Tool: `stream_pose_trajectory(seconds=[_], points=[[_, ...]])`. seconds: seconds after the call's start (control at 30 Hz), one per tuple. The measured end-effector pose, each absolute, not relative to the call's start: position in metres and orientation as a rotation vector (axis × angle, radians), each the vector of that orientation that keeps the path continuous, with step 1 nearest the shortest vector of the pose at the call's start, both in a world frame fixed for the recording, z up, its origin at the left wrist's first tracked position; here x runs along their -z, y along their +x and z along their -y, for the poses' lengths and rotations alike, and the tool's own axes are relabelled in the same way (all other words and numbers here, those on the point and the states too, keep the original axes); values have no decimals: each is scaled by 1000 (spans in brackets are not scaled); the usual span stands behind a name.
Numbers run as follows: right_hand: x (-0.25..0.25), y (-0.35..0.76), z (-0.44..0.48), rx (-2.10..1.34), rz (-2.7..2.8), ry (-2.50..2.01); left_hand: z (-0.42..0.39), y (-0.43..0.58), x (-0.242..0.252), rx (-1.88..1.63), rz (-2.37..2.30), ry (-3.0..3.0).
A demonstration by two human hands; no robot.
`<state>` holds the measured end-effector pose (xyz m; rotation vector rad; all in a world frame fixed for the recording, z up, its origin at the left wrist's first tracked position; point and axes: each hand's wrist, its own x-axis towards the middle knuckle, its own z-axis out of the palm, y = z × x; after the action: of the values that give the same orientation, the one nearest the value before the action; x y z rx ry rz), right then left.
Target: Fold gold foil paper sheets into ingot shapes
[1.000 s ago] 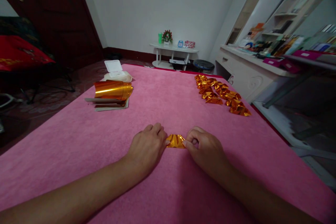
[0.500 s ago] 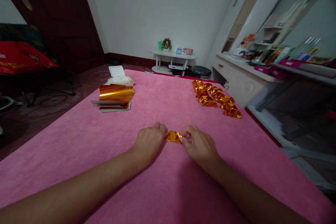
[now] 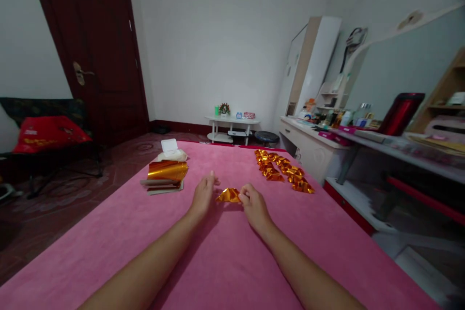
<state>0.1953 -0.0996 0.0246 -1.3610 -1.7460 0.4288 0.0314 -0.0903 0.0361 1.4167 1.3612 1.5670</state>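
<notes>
A folded piece of gold foil paper [image 3: 228, 195], pointed at its left end, sits between my hands just above the pink cloth [image 3: 232, 247]. Its right end is pinched in the closed fingers of my right hand [image 3: 253, 203]. My left hand [image 3: 204, 193] is apart from the foil, on its left side, with fingers raised and holding nothing. Beyond my left hand lies a stack of gold foil sheets [image 3: 167, 171], curled upward. To the far right are two rows of folded gold foil pieces [image 3: 285, 167], overlapping one another.
An opened white container [image 3: 169, 146] stands behind the foil stack. Past the cloth's far edge are a small white table [image 3: 232, 120] and a round dark stool [image 3: 267, 136]. A cluttered white dresser [image 3: 312, 131] borders the right side; a red bag [image 3: 53, 133] rests on a chair at left.
My left hand has let go of the foil's left end and moved left. My right hand still grips the other end, and the foil now looks more bent. The camera has tilted up.
</notes>
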Motion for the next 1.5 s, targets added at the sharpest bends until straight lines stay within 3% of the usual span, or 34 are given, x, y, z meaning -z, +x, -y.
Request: stream_pose_trajectory(seconds=[0.17,0.73,1.5], points=[[-10,187,98,-468,1649,-1248,90,41,-28,-1267,-1000,1511],[-12,190,108,-780,1625,-951,107,41,-16,-1366,-1013,1576],[-16,189,115,-723,1691,-1012,111,40,-23,-1393,-1043,1574]])
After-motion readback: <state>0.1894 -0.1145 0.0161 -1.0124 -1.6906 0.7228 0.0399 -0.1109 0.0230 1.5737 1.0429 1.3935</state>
